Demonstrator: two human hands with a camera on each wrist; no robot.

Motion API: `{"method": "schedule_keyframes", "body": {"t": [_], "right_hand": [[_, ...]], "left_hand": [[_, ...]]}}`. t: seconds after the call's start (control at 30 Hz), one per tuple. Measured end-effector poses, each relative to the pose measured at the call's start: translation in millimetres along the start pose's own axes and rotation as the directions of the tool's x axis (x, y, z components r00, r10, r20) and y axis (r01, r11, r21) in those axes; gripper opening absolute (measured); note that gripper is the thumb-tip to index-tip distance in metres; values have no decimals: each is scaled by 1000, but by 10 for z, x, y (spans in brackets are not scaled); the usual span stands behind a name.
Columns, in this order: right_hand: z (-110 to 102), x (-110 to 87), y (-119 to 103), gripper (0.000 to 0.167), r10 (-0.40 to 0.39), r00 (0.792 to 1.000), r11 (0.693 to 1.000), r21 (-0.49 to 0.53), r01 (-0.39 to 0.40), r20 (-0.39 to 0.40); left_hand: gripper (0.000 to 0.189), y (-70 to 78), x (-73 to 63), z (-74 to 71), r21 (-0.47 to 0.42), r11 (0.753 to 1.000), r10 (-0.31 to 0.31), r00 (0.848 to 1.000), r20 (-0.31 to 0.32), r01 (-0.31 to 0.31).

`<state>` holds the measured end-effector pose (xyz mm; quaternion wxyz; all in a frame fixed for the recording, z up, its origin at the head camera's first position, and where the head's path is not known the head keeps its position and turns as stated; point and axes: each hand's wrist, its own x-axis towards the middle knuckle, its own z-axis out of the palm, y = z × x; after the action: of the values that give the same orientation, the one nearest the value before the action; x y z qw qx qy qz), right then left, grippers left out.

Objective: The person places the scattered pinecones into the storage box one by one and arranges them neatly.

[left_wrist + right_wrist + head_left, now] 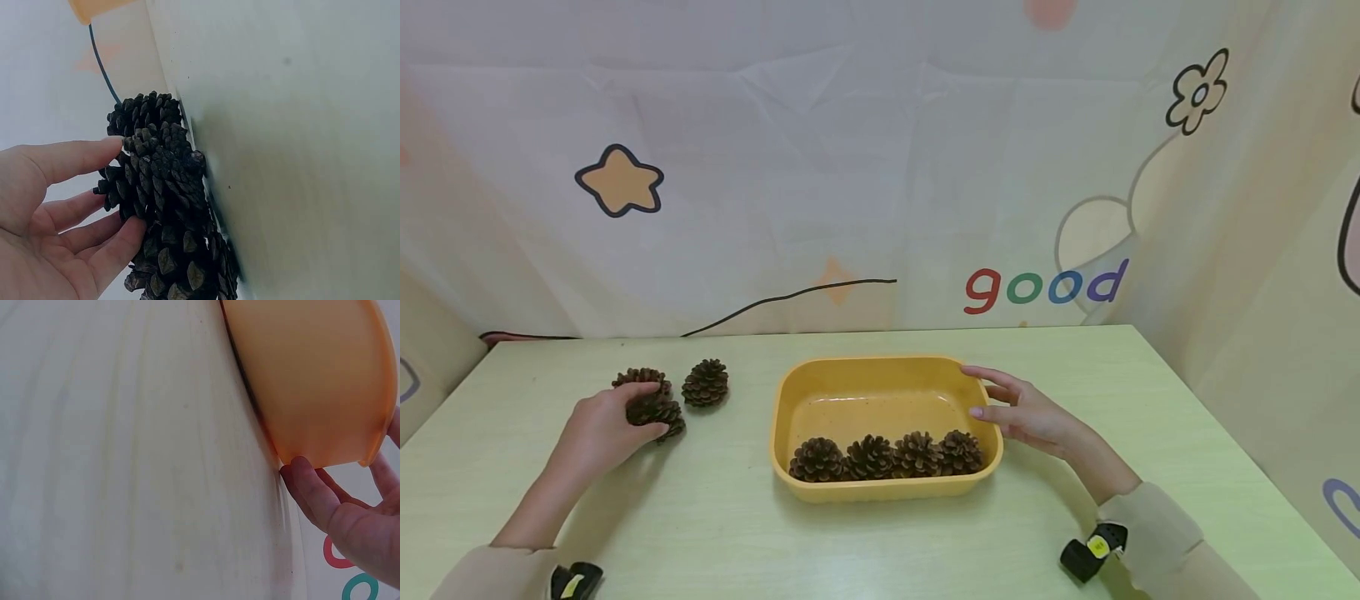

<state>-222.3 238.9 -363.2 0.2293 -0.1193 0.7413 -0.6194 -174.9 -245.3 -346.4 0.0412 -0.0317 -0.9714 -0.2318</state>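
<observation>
My left hand grips a brown pine cone between thumb and fingers at the left of the table. A second pine cone stands right behind it, partly covered by the hand. Just to the right sits another pine cone. In the left wrist view, the held cone overlaps its neighbours. A yellow plastic bin stands mid-table, with several pine cones in a row along its near wall. My right hand holds the bin's right end, digits over the rim and against the outer wall.
The pale green table reaches back to a white curtain printed with a star, a flower and the word "good". Curtain also hangs at both sides. Each wrist bears a black strapped-on camera.
</observation>
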Motion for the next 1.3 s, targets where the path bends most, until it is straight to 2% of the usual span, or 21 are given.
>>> {"method": "schedule_keyframes", "body": {"t": [0.3, 0.63, 0.9, 1.13, 1.3], "right_hand": [[6, 0, -5, 69, 6, 1000, 1000, -1, -6, -3], [7, -14, -11, 70, 6, 1000, 1000, 1, -6, -8], [9, -5, -4, 69, 0, 1000, 1000, -5, 0, -5], [7, -9, -3, 69, 1, 1000, 1000, -11, -1, -9], [6, -8, -5, 68, 0, 1000, 1000, 4, 0, -1]], "left_hand": [[58, -1, 2, 25, -17, 1000, -5, 1000, 17, 6], [60, 37, -69, 1, -23, 1000, 9, 1000, -22, -9], [62, 138, -149, -28, -42, 999, 20, 998, -59, -22], [61, 260, -182, -37, -93, 992, 79, 989, -123, -90], [63, 343, -204, -16, -142, 984, 89, 989, -122, -107]]}}
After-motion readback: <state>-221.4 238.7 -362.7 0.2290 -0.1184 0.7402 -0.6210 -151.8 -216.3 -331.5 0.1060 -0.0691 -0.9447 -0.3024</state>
